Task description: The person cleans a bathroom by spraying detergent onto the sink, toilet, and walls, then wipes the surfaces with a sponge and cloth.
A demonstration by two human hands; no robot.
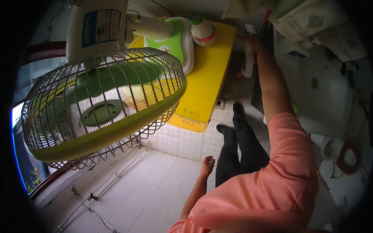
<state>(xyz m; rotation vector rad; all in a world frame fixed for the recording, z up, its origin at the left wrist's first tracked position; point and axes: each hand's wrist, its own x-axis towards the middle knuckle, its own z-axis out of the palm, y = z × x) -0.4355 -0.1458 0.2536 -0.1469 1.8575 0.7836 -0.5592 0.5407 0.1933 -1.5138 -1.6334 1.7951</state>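
Observation:
My right hand (253,44) is stretched far forward, past the side of a yellow-topped piece of furniture (212,55). Its fingers close around a white plastic bottle (248,59) with a red part at its lower end; shadow hides the exact grip. By my side hangs my left hand (207,165), holding nothing, with loosely bent fingers. On the yellow top rest the green and white base (186,43) of an electric fan and a white bottle with a green cap (203,30). The fan's wire cage (105,110) fills the left, close to the camera.
A white basin (317,107) stands at the right, with cloths (311,21) hanging above it. A floor drain (220,103) lies by my feet. White pipes with a black valve (92,197) run along the tiled surface at the lower left. A window (32,157) is behind the fan.

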